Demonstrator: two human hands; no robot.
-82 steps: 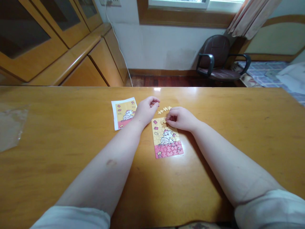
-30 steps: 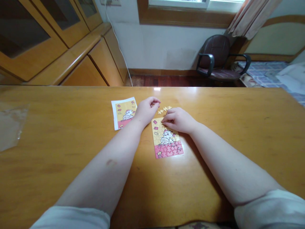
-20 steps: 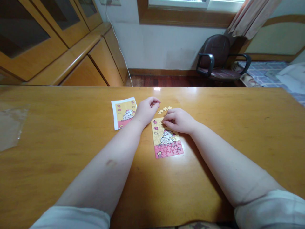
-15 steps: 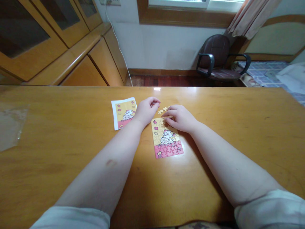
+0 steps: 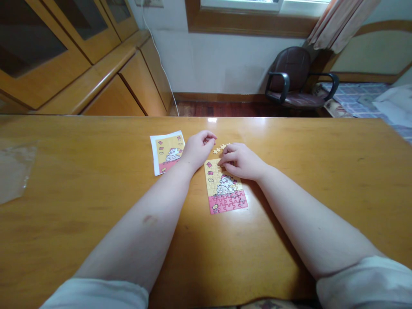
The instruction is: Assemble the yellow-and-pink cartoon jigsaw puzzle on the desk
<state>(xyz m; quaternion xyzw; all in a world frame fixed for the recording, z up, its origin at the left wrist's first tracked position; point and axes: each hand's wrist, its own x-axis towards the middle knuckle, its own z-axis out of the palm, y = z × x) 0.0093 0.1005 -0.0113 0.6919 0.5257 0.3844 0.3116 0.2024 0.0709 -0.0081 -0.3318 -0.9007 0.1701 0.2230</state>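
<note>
A small jigsaw puzzle (image 5: 225, 191) with a yellow top, a pink bottom and a white cartoon animal lies on the wooden table (image 5: 289, 206). My right hand (image 5: 240, 161) rests on the puzzle's upper right part, fingers curled and pinched at its top edge; what they hold is hidden. A few loose yellow pieces (image 5: 219, 149) lie just beyond the puzzle, between my hands. My left hand (image 5: 197, 148) sits left of them, fingers curled, thumb and fingertips together. A printed reference picture (image 5: 166, 152) of the same image lies under my left wrist's left side.
A clear plastic wrapper (image 5: 14, 171) lies at the table's far left. Beyond the table stand wooden cabinets (image 5: 80, 47) on the left, a dark office chair (image 5: 294, 81) by the wall, and a curtain (image 5: 337, 21) at the window.
My right hand has shifted slightly back and forth over the puzzle's top edge, ending near the loose pieces. My left hand has stayed in place.
</note>
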